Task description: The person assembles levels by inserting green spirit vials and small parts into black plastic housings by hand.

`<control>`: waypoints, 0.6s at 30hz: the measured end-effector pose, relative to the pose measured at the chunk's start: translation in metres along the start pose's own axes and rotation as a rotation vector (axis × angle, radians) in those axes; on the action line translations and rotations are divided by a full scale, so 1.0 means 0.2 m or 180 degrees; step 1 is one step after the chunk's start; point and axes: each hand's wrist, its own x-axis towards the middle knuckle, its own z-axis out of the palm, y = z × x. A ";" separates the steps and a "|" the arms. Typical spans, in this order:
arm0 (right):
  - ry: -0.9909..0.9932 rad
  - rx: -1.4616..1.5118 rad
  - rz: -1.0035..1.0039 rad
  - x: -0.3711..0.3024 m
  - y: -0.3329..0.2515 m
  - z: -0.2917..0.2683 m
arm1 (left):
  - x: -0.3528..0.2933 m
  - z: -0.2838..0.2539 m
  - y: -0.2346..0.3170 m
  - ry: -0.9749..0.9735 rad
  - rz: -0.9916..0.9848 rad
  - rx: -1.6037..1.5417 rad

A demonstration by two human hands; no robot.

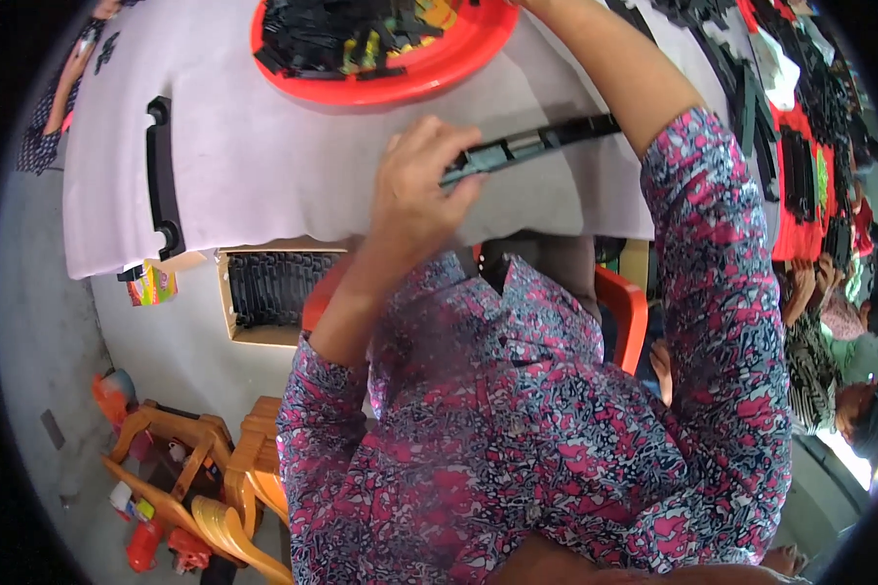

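My left hand (421,174) is closed around one end of a long black plastic part (546,139), which slants up to the right above the cloth. The part is hollow, with cross ribs along its length. Up at the top edge, my right hand (531,4) reaches to the right rim of a round red tray (380,93); most of that hand is cut off and its fingers do not show. Heaped in the tray are many small black plastic pieces (312,39), with some yellow ones among them.
A pale cloth-covered table (273,175) carries another long black part (161,175) at left. More black parts (741,107) lie along the right side. Below the table edge stands a carton (278,292) of black parts, near wooden chairs (175,453). Other people sit nearby.
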 end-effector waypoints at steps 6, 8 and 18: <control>-0.0168 -0.0245 0.0413 -0.01 -0.02 -0.08 | -0.01 0.02 -0.05 -0.0009 -0.0016 -0.0170; 0.0092 0.0017 0.0260 -0.14 -0.07 -0.21 | -0.02 0.01 -0.05 -0.0005 -0.0057 -0.0130; 0.0151 0.2280 0.0511 -0.93 -0.03 -0.30 | -0.03 0.04 -0.02 0.0107 -0.0071 -0.0150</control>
